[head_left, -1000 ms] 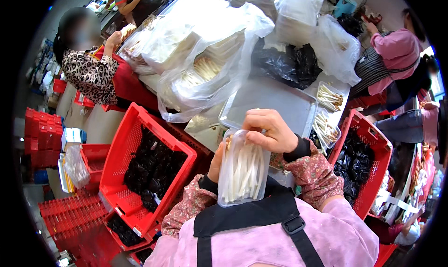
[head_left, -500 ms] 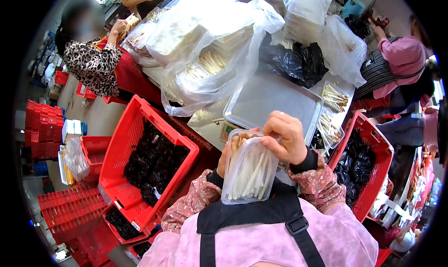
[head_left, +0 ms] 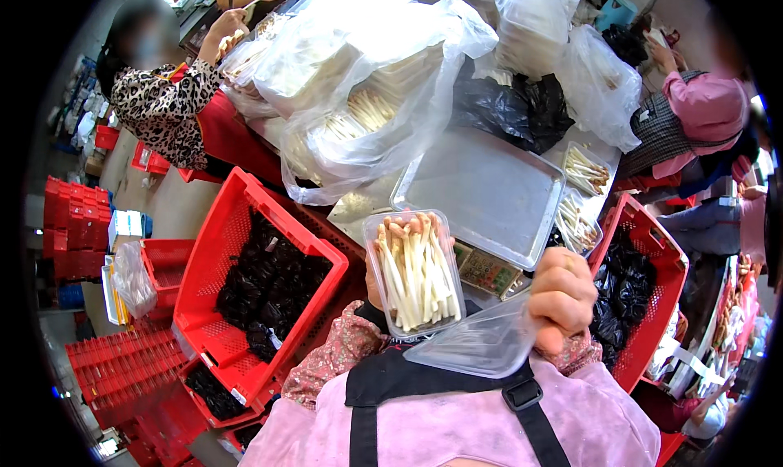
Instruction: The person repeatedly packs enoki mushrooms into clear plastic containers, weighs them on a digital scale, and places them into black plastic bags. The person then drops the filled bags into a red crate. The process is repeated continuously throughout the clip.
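Note:
In front of my chest, my left hand (head_left: 373, 291) is closed round a clear plastic box (head_left: 374, 265), mostly hidden behind it. Pale, long-stemmed mushrooms with brownish caps (head_left: 414, 273) lie lengthwise inside, uncovered. To the right, my right hand (head_left: 563, 296) grips one end of a clear plastic lid (head_left: 481, 345). The lid slants down and away from that hand, apart from most of the box, over my black apron bib. Beyond the box, a shallow metal tray (head_left: 483, 181) rests on the worktable.
Large clear bags (head_left: 367, 67) of mushrooms and a black bag (head_left: 514, 112) stand behind the tray. Red crates with black bags flank me, left (head_left: 265, 255) and right (head_left: 632, 275). Other people are at the table's left (head_left: 163, 108) and right (head_left: 701, 112).
The lid has come off the box and moved right and down in my right hand. The box, still in my left hand, has shifted slightly left and up, showing the mushrooms uncovered.

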Demonstrator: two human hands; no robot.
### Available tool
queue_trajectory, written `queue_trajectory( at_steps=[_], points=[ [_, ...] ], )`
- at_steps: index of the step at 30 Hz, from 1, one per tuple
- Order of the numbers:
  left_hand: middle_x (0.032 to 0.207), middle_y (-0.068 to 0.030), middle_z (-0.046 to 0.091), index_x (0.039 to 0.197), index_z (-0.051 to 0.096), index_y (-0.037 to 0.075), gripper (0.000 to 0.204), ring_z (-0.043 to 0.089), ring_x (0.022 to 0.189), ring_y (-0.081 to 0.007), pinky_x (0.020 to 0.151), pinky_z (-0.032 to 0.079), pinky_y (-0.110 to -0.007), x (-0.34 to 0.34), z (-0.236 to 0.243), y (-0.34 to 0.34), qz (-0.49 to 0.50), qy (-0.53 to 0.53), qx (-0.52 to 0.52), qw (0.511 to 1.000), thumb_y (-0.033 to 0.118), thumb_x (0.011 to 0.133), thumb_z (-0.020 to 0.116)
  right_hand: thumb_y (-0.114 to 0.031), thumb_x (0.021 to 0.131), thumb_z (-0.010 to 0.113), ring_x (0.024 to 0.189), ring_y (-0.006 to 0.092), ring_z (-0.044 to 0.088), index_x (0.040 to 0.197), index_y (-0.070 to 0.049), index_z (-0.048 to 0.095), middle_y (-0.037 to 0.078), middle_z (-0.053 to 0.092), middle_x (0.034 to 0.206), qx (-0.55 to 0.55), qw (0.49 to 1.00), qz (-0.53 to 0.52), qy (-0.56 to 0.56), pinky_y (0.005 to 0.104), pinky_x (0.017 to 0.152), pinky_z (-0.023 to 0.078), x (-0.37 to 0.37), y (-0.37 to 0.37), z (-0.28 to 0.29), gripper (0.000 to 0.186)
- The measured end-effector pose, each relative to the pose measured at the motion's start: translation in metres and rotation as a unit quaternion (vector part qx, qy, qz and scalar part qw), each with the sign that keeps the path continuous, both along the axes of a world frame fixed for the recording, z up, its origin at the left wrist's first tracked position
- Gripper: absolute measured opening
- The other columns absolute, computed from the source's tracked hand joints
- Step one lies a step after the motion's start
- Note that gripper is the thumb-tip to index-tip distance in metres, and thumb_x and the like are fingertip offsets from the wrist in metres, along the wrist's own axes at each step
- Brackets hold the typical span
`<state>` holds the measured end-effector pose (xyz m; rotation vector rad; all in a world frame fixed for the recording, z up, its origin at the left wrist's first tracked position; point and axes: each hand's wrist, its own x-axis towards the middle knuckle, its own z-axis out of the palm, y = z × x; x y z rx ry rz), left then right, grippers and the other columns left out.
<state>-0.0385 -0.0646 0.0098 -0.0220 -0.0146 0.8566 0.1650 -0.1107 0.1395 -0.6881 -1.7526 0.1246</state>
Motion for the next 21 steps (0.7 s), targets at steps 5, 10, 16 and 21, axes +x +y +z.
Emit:
queue_trajectory(
  at_steps=[5, 10, 16, 21],
  points=[
    [0.152, -0.0049, 0.025, 0.146, 0.027, 0.016, 0.059, 0.024, 0.138, -0.0254, 0.115, 0.018, -0.043, 0.011, 0.003, 0.016, 0.135, 0.12, -0.012, 0.983, 0.05, 0.097, 0.028, -0.049, 0.093, 0.044, 0.046, 0.0159, 0.039, 0.061, -0.007, 0.046, 0.0, 0.039, 0.054, 0.204, 0.956, -0.179, 0.111, 0.0285, 0.044, 0.026, 0.007, -0.008, 0.006, 0.052],
    [0.149, -0.0045, 0.031, 0.145, 0.028, 0.012, 0.065, 0.029, 0.137, -0.0232, 0.113, 0.021, -0.04, 0.015, -0.002, 0.042, 0.109, 0.058, 0.084, 0.989, 0.053, 0.095, 0.034, -0.004, 0.083, 0.053, 0.05, 0.0197, 0.037, 0.055, -0.006, 0.039, 0.006, 0.032, 0.056, -0.047, 0.946, -0.306, -0.092, 0.0329, 0.047, 0.025, 0.077, 0.031, -0.017, 0.031],
    [0.137, -0.0056, 0.044, 0.131, 0.043, 0.012, 0.052, 0.041, 0.128, -0.0233, 0.106, 0.034, -0.039, 0.043, -0.008, 0.066, 0.121, 0.188, 0.075, 0.972, 0.042, 0.089, 0.051, -0.025, 0.087, 0.061, 0.058, 0.0278, 0.053, 0.063, -0.003, 0.052, 0.012, 0.047, 0.061, -0.22, 0.924, -0.184, -0.252, 0.0368, 0.053, 0.041, 0.142, 0.133, -0.124, 0.033],
    [0.126, -0.007, 0.052, 0.132, 0.042, 0.009, 0.04, 0.052, 0.113, -0.0184, 0.097, 0.042, -0.036, 0.051, -0.052, 0.07, 0.078, 0.443, -0.035, 0.893, 0.022, 0.096, 0.05, -0.025, 0.082, 0.067, 0.09, 0.0327, 0.057, 0.099, -0.005, 0.058, 0.012, 0.057, 0.102, -0.175, 0.932, -0.219, -0.227, 0.0374, 0.077, 0.048, 0.099, 0.128, -0.119, 0.027]
  ],
)
